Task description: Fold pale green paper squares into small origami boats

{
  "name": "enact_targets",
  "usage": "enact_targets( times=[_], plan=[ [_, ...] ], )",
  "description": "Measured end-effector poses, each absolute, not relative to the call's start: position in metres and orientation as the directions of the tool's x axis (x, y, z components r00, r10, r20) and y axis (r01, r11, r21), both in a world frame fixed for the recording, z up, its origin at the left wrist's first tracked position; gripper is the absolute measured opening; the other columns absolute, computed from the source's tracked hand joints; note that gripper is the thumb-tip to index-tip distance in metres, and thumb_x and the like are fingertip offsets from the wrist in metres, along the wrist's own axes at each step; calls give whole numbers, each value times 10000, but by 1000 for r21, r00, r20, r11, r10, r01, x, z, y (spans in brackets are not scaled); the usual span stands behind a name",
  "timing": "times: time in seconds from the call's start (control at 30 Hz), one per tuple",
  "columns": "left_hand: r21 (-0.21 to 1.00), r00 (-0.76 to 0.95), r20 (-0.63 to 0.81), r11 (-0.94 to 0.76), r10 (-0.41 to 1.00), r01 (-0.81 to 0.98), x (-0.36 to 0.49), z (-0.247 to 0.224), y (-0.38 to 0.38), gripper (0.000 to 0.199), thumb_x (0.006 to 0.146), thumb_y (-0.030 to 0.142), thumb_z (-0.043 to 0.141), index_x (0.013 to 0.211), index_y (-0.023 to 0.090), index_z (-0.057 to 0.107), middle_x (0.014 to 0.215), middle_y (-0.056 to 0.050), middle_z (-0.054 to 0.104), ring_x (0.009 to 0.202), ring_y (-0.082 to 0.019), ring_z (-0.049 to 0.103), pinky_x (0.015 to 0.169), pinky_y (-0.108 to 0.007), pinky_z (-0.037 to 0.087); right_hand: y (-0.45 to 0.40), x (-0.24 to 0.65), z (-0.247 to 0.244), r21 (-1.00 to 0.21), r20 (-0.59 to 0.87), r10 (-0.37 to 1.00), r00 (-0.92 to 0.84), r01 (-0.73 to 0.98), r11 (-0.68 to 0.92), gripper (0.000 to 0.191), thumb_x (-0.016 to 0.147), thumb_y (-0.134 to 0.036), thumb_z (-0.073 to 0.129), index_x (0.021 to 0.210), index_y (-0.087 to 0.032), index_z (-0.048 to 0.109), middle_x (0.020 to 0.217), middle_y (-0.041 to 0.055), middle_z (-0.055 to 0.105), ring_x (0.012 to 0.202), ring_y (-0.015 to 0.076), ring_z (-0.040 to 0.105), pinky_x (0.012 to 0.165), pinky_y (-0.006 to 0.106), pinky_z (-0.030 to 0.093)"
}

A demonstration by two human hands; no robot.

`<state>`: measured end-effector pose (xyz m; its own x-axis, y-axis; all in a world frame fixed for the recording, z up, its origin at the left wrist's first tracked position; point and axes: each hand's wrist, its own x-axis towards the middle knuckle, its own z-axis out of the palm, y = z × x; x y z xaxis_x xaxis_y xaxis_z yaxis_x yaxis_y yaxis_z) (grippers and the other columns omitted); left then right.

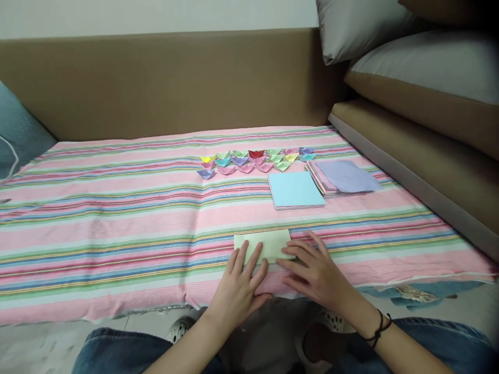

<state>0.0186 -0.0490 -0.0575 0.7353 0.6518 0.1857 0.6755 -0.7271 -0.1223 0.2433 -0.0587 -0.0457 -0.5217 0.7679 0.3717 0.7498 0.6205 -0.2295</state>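
One pale green piece of paper (255, 250) lies flat as a long rectangle on the striped cloth (148, 223), near its front edge. Two hands are on it: the left hand (237, 283), fingers spread, presses down on the paper's left and middle part, while the right hand (315, 270), fingers also parted, touches its right end with the fingertips. One black band circles the right wrist.

Beyond the paper are two stacks of square sheets: one with light blue on top (296, 190) and, just beside it on the right, a less even one with a purple sheet uppermost (346, 176). Farther back, about nineteen small folded paper boats stand close together in roughly three rows; one is red (256, 154), two are yellow, two light blue and three purple, the rest pink or green. Two shoes show below the cloth.
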Motion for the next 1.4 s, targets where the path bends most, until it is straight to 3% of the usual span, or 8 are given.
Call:
enact_targets(
  times=[0.2, 0.57, 0.77, 0.97, 1.07, 1.17, 1.27, 1.4],
  plan=[
    [-78, 736, 160, -734, 658, 674, 22, -52, -51, 748, 755, 519, 560, 1399, 346, 222, 1495, -69, 205, 1345, -365, 179, 1019, -535, 255, -60, 256, -45, -222, 412, 759, -503, 753, 620, 177, 838, -269, 557, 989, -268, 650, 1032, 23, 680, 1024, 235, 552, 1024, 594, 209],
    [140, 719, 265, -764, 642, 630, -2, -41, -41, 443, 821, 434, 516, 1215, 233, 546, 1325, -72, 501, 1293, -301, 340, 998, -478, 371, -55, 262, -46, -333, 405, 805, -434, 750, 572, 200, 851, -238, 529, 707, -252, 667, 961, -5, 711, 1007, 226, 568, 1008, 576, 234],
    [83, 664, 350, -728, 661, 681, -31, -40, -40, 336, 821, 396, 536, 1088, 220, 640, 1215, -73, 595, 1230, -320, 417, 950, -490, 405, -53, 264, -47, -387, 389, 822, -415, 737, 555, 206, 839, -240, 541, 662, -251, 646, 939, -16, 714, 1010, 216, 563, 1011, 552, 246],
    [213, 622, 398, -727, 674, 652, -33, -43, -32, 203, 834, 319, 532, 946, 202, 655, 1127, -74, 634, 1110, -246, 511, 909, -420, 436, -46, 247, -41, -268, 452, 775, -442, 761, 591, 99, 798, -328, 608, 815, -236, 640, 825, 19, 680, 976, 230, 552, 1021, 539, 220],
    [275, 623, 362, -718, 693, 639, -27, -37, -26, 229, 821, 332, 548, 988, 191, 614, 1062, -81, 644, 1039, -229, 539, 889, -413, 434, -40, 230, -37, -193, 425, 725, -541, 729, 657, 144, 833, -275, 566, 942, -200, 622, 932, 57, 650, 954, 213, 549, 992, 483, 288],
    [350, 631, 311, -703, 710, 619, -21, -27, -22, 306, 803, 332, 573, 1079, 199, 568, 1053, -79, 628, 1055, -234, 524, 916, -425, 405, -34, 218, -32, -178, 403, 666, -628, 660, 730, 144, 865, -210, 493, 864, -180, 633, 904, 75, 655, 889, 202, 569, 879, 407, 396],
    [562, 499, 366, -614, 786, 555, -16, -20, -14, 564, 743, 367, 643, 1244, 213, 434, 1232, -106, 527, 1152, -243, 467, 968, -433, 374, -30, 214, -26, -319, 446, 730, -518, 671, 670, 229, 881, -193, 433, 784, -175, 640, 781, 69, 663, 772, 193, 589, 753, 349, 440],
    [935, 204, 286, -320, 936, 156, -10, -15, -1, 715, 729, 407, 642, 1316, 196, 292, 1318, -167, 445, 1118, -235, 523, 902, -407, 449, -27, 214, -13, -812, 416, 908, -52, 427, 397, 209, 853, -282, 490, 738, -170, 625, 727, 44, 656, 669, 174, 584, 601, 277, 445]
  ],
)
